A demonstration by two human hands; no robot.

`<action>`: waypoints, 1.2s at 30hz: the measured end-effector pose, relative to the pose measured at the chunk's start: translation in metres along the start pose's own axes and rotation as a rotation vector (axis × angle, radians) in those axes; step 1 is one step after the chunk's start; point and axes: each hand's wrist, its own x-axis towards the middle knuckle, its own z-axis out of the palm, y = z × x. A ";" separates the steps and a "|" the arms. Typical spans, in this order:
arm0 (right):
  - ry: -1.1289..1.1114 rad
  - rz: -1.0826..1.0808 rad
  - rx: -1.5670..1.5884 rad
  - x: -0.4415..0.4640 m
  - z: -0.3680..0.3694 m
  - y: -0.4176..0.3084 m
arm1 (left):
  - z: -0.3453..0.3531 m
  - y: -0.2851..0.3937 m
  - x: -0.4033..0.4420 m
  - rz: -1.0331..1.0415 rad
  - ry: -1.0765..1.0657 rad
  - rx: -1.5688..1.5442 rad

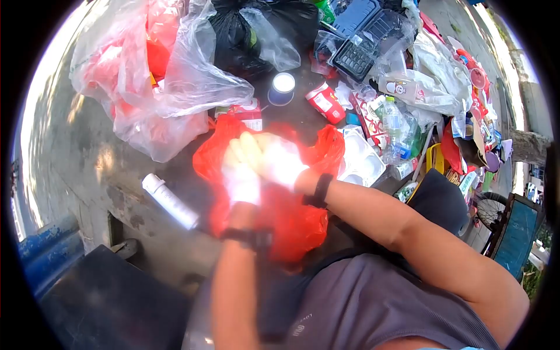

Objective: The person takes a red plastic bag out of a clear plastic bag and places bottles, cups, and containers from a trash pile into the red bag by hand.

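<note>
My two hands, in pale work gloves, meet over a red plastic bag (297,224) in the middle of the view. My left hand (242,169) has its fingers drawn together against my right hand (281,158). Both seem closed on the bag's plastic, though glare and blur wash out the finger detail. Loose red folds spread out on either side and hang below my wrists. A white cylindrical container (170,201) lies tilted to the left of the bag. Just beyond my hands are a crumpled red-and-white carton (251,114) and a lidded cup (282,88).
Clear plastic bags with red contents (157,99) lie at upper left, beside a black garbage bag (233,35). To the right, a red paper cup (325,103), white tray (360,157), plastic bottle (393,125) and black food tray (354,57) lie among heaped waste.
</note>
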 end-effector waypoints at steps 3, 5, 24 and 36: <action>0.146 -0.111 -0.166 0.002 0.027 0.035 | 0.013 -0.006 -0.005 0.010 -0.084 0.130; 0.155 -0.124 -0.153 0.004 0.025 0.032 | 0.003 0.003 0.004 0.075 -0.114 0.329; 0.004 0.391 0.268 0.046 -0.015 0.142 | -0.058 0.000 -0.018 -0.026 -0.427 -0.063; 0.088 0.302 -0.049 -0.018 -0.035 0.086 | -0.044 0.035 -0.052 0.291 -0.877 0.432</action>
